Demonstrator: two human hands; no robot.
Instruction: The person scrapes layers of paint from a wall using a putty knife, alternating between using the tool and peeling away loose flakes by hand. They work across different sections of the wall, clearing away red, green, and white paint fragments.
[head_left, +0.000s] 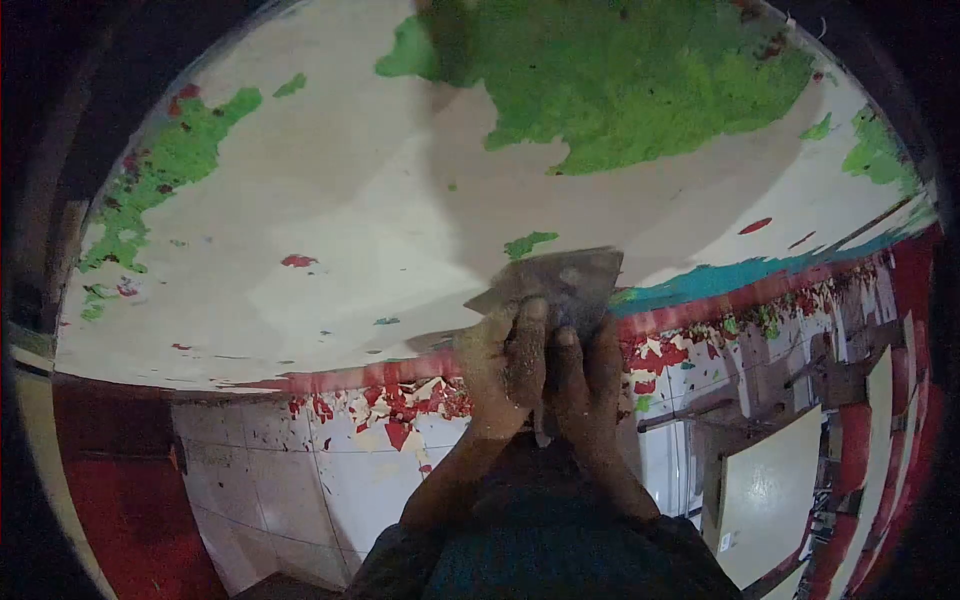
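Note:
Both my hands grip a paint scraper (pixel 572 282) with a wide, flat metal blade. My left hand (pixel 498 365) closes on it from the left, thumb along the tool. From the other side my right hand (pixel 592 370) is closed on it as well; most of the handle is hidden between the palms. The blade lies against the whitish wall (pixel 340 220), its upper edge just below a small green paint patch (pixel 530 243). A large green paint area (pixel 640 90) with ragged edges spreads above.
Below the wall's red band (pixel 720 308), red and cream paint flakes (pixel 400 415) litter the pale tiled floor (pixel 270 480). A teal strip (pixel 720 278) runs along the wall's lower right. At right stand a cream panel (pixel 768 490) and several boards; a dark red surface (pixel 130 500) is at left.

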